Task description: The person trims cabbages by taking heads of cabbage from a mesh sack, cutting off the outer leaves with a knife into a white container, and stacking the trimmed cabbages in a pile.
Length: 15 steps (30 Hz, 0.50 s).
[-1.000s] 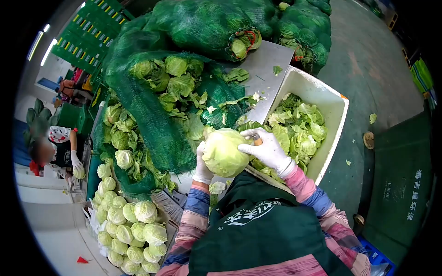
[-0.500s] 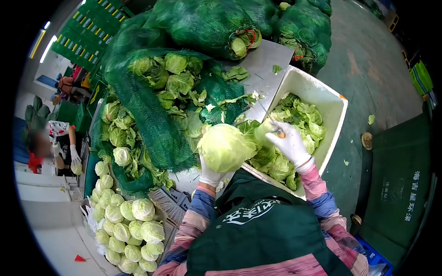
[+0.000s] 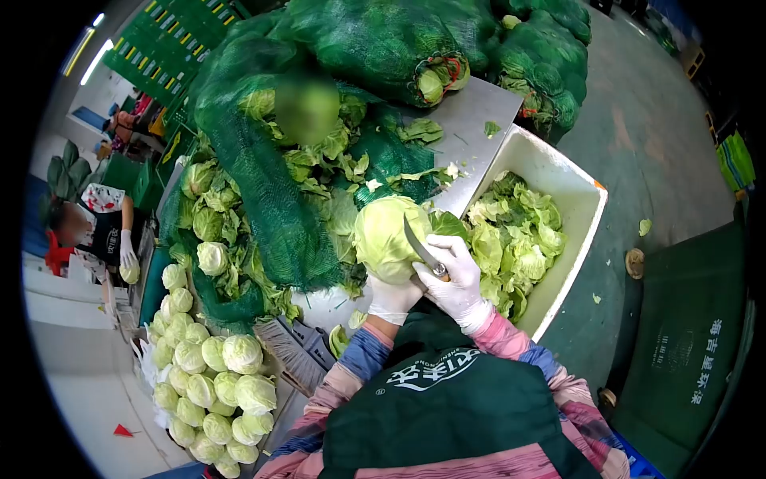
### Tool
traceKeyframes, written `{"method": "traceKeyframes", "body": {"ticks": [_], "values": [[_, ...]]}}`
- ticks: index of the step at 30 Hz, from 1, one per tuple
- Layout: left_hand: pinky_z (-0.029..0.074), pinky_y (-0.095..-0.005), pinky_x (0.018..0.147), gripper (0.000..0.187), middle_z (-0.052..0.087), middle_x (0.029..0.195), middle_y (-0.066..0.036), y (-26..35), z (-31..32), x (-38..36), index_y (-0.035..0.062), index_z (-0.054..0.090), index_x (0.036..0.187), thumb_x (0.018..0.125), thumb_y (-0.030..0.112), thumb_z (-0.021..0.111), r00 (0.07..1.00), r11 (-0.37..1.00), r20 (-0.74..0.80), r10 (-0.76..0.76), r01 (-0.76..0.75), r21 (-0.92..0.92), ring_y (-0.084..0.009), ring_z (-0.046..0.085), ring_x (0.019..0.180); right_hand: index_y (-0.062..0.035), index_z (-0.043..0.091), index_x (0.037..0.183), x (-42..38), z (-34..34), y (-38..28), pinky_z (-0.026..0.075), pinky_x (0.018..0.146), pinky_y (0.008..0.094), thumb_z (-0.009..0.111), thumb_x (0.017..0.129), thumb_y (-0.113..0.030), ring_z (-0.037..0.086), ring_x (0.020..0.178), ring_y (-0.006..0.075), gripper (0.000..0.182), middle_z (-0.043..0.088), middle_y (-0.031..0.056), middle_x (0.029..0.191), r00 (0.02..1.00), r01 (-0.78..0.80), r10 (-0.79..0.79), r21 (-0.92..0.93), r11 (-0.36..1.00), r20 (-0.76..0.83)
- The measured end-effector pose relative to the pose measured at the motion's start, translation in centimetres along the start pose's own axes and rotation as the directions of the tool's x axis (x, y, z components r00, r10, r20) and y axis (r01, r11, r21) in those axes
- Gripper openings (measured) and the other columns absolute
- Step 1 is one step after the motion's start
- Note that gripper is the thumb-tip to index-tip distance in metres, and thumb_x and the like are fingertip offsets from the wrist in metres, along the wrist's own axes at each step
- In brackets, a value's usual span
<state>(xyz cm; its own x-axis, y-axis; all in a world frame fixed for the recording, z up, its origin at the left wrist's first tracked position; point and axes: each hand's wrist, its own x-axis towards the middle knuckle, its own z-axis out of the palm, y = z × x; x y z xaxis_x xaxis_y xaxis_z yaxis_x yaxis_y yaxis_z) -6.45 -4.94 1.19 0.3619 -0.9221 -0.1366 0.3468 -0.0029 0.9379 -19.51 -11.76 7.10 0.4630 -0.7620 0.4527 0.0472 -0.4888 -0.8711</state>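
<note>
My left hand point(image 3: 393, 299), in a white glove, cups a pale green cabbage point(image 3: 384, 231) from below, in front of my apron. Gloved as well, my right hand point(image 3: 459, 281) grips a knife point(image 3: 416, 239) whose curved blade lies across the cabbage's right side. The two hands are close together beneath the cabbage. Just right of them stands a white foam box point(image 3: 576, 219) holding loose cabbage leaves point(image 3: 515, 239).
Green mesh sacks point(image 3: 375, 48) of cabbages lie at the back, with an opened sack point(image 3: 271, 191) at left. Many trimmed cabbages point(image 3: 215, 383) are heaped lower left, beside a brush point(image 3: 291, 351). Another person point(image 3: 108, 215) stands far left. A dark green bin point(image 3: 678, 311) is at right.
My right hand has come left from over the foam box to the cabbage, bringing the knife against it. The leaf that was at that hand is gone from it.
</note>
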Motion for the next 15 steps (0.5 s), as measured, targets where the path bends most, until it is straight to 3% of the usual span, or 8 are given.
{"method": "traceKeyframes", "body": {"ticks": [2, 3, 4, 5, 6, 8, 10, 15], "values": [[0.037, -0.0439, 0.101, 0.057, 0.052, 0.133, -0.009, 1.7, 2.0, -0.2, 0.0122, 0.047, 0.133, 0.089, 0.048, 0.049, 0.959, 0.702, 0.017, -0.281, 0.218, -0.678, -0.0267, 0.05, 0.12, -0.0051, 0.069, 0.102, 1.4, -1.2, -0.4, 0.051, 0.065, 0.0255, 0.072, 0.077, -0.001, 0.064, 0.076, 0.0163, 0.026, 0.062, 0.0071, 0.089, 0.998, 0.023, -0.02, -0.045, 0.999, 0.059], [0.041, -0.0449, 0.097, 0.056, 0.054, 0.129, -0.01, 2.1, 2.6, -0.2, 0.0111, 0.051, 0.13, 0.088, 0.048, 0.051, 0.917, 0.368, 0.103, -0.386, 0.255, -0.894, -0.0284, 0.054, 0.115, -0.0045, 0.069, 0.1, 3.1, -3.0, -1.4, 0.049, 0.06, 0.0231, 0.07, 0.08, -0.002, 0.062, 0.068, 0.0131, 0.02, 0.062, 0.0042, 0.08, 0.937, -0.326, 0.297, 0.151, 0.933, 0.186], [0.041, -0.0449, 0.097, 0.056, 0.054, 0.129, -0.01, 2.3, 2.4, -0.3, 0.0111, 0.051, 0.13, 0.088, 0.048, 0.051, 0.917, 0.364, 0.1, -0.386, 0.251, -0.897, -0.0284, 0.054, 0.115, -0.0038, 0.069, 0.097, 4.0, -4.0, -2.2, 0.047, 0.055, 0.0206, 0.068, 0.082, -0.003, 0.061, 0.061, 0.01, 0.015, 0.061, 0.0013, 0.071, 0.757, -0.646, 0.545, 0.286, 0.708, 0.359], [0.04, -0.0444, 0.095, 0.06, 0.052, 0.132, -0.012, 2.5, 2.3, -0.3, 0.0109, 0.048, 0.133, 0.088, 0.051, 0.048, 0.902, 0.197, 0.259, -0.347, 0.34, -0.92, -0.0292, 0.052, 0.116, -0.0032, 0.068, 0.099, 3.8, -3.8, -1.6, 0.044, 0.049, 0.017, 0.065, 0.086, -0.006, 0.056, 0.053, 0.0059, 0.013, 0.059, -0.0022, 0.063, 0.834, -0.539, 0.442, 0.318, 0.78, 0.33], [0.04, -0.044, 0.093, 0.065, 0.05, 0.134, -0.014, 2.8, 1.9, -0.4, 0.0107, 0.045, 0.136, 0.088, 0.054, 0.045, 0.875, 0.027, 0.398, -0.274, 0.421, -0.907, -0.03, 0.05, 0.118, -0.0039, 0.066, 0.105, 3.9, -5.0, 1.9, 0.042, 0.047, 0.0165, 0.065, 0.087, -0.008, 0.054, 0.05, 0.0053, 0.019, 0.06, -0.0023, 0.065, 0.676, -0.706, 0.693, 0.488, 0.513, 0.25], [0.041, -0.0459, 0.093, 0.064, 0.05, 0.134, -0.015, 3.3, 1.5, -0.5, 0.0108, 0.046, 0.135, 0.088, 0.054, 0.044, 0.879, 0.028, 0.385, -0.283, 0.409, -0.912, -0.032, 0.049, 0.117, -0.0029, 0.062, 0.118, 3.3, -5.6, 5.8, 0.05, 0.059, 0.0224, 0.069, 0.085, -0.016, 0.06, 0.063, 0.011, 0.036, 0.063, 0.0039, 0.078, 0.589, -0.739, 0.793, 0.5, 0.451, 0.156], [0.042, -0.0478, 0.093, 0.063, 0.05, 0.134, -0.015, 3.6, 1.6, -0.1, 0.0109, 0.048, 0.134, 0.089, 0.055, 0.044, 0.888, 0.029, 0.369, -0.273, 0.391, -0.92, -0.034, 0.049, 0.117, -0.0028, 0.056, 0.129, 2.7, -5.9, 6.4, 0.051, 0.078, 0.0302, 0.073, 0.082, -0.022, 0.061, 0.086, 0.0186, 0.054, 0.062, 0.0113, 0.099, 0.944, -0.326, 0.319, -0.391, 0.861, -0.083], [0.044, -0.0503, 0.09, 0.066, 0.051, 0.133, -0.011, 2.5, 0.4, -0.6, 0.0165, 0.047, 0.135, 0.087, 0.063, 0.044, 0.944, 0.22, 0.244, -0.22, 0.292, -0.931, -0.0323, 0.049, 0.116, -0.0044, 0.062, 0.121, 1.8, -1.2, 0.5, 0.043, 0.095, 0.0309, 0.076, 0.078, -0.013, 0.056, 0.109, 0.0209, 0.046, 0.059, 0.0111, 0.114, 0.977, -0.191, 0.188, 0.022, 0.981, 0.099]]}}
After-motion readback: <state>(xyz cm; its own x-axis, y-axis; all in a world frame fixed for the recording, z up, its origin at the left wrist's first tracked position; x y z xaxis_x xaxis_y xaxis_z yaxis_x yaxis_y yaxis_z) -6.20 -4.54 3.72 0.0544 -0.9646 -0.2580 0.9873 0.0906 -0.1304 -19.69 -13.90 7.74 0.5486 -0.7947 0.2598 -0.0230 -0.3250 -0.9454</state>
